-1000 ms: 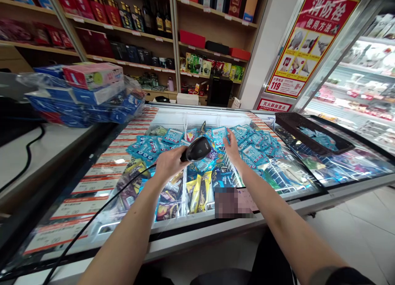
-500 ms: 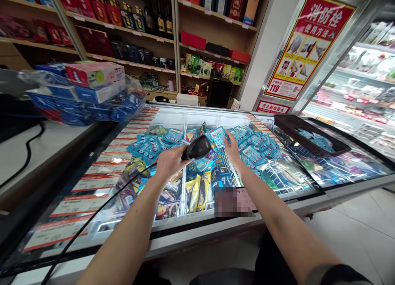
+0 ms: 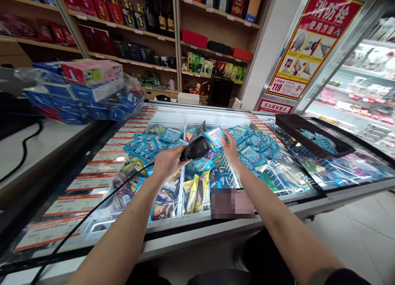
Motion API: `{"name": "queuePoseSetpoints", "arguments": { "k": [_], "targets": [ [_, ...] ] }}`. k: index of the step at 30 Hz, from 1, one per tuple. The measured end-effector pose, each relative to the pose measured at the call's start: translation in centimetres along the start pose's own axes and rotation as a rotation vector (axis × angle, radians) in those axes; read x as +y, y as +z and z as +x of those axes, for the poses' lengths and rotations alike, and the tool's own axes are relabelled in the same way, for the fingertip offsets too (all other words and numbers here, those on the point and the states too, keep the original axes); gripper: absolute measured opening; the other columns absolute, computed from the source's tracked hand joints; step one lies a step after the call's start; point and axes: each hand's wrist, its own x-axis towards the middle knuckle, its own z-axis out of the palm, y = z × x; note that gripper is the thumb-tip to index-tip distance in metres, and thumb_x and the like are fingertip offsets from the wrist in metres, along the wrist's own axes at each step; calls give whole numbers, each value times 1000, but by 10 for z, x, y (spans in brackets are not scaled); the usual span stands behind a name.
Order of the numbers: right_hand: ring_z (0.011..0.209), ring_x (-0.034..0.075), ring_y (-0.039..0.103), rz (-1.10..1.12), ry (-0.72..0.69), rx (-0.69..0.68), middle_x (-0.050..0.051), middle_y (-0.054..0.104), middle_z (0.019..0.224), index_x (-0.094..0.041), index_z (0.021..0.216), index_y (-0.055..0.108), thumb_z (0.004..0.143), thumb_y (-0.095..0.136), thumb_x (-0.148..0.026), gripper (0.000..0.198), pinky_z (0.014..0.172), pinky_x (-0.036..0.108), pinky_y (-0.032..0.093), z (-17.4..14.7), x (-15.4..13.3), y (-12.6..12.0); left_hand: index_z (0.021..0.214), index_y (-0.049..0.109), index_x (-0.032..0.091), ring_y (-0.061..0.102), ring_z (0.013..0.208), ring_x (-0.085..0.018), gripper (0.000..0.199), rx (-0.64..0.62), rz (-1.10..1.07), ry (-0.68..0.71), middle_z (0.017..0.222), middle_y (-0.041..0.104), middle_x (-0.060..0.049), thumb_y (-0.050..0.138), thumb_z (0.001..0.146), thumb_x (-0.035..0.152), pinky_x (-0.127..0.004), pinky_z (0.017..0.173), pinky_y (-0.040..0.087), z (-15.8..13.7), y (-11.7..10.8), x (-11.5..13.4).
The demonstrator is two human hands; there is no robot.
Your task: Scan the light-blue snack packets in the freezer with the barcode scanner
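My left hand (image 3: 168, 162) is wrapped round a black barcode scanner (image 3: 196, 148), its head pointing right. A thin black cable (image 3: 119, 188) runs from it down to the lower left. In my right hand (image 3: 230, 147) is a blue packet (image 3: 215, 135), pinched at its right edge and held just past the scanner's head. Its printed white panel faces up. Blue packets of the same look lie in a left pile (image 3: 142, 148) and a right pile (image 3: 256, 150) on the glass top of a chest freezer (image 3: 166, 231).
Yellow ice cream packs (image 3: 197, 190) show inside the freezer. A dark basket (image 3: 311, 136) with several blue packets stands at the right. Plastic-wrapped boxes (image 3: 83, 87) sit at the left. A phone-like object (image 3: 233, 203), partly blurred out, lies at the front edge. Stocked shelves (image 3: 138, 29) stand behind.
The blue packet in my right hand has shifted slightly left and tilted flatter, near the scanner's head. My left hand still holds the scanner, almost unmoved. The whole view has shifted slightly.
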Motion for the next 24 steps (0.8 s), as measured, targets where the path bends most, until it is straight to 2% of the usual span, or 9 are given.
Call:
{"name": "queuePoseSetpoints", "arguments": {
  "k": [7,15,24],
  "targets": [
    [117,21,50,-6,26,2,7,56,126,-24,128,52,91,39,-43,43,101,39,40,-1,1,-1,109,60,25,65,83,-23,37,-27,14,-6,98,70,-5,51,80,47,-29,59,39,0,2,5],
    [117,20,50,-40,-6,-7,7,56,125,-22,128,51,93,34,-43,44,103,37,38,0,-6,-4,111,58,24,64,83,-23,38,-44,81,-15,99,70,-5,50,81,46,-29,58,38,2,1,4],
    [118,19,49,-71,2,-33,8,55,127,-22,130,48,94,31,-45,46,102,34,38,0,-5,-4,110,57,24,64,83,-23,37,-47,46,4,101,69,-4,51,80,45,-28,58,37,4,2,5]
  ]
}}
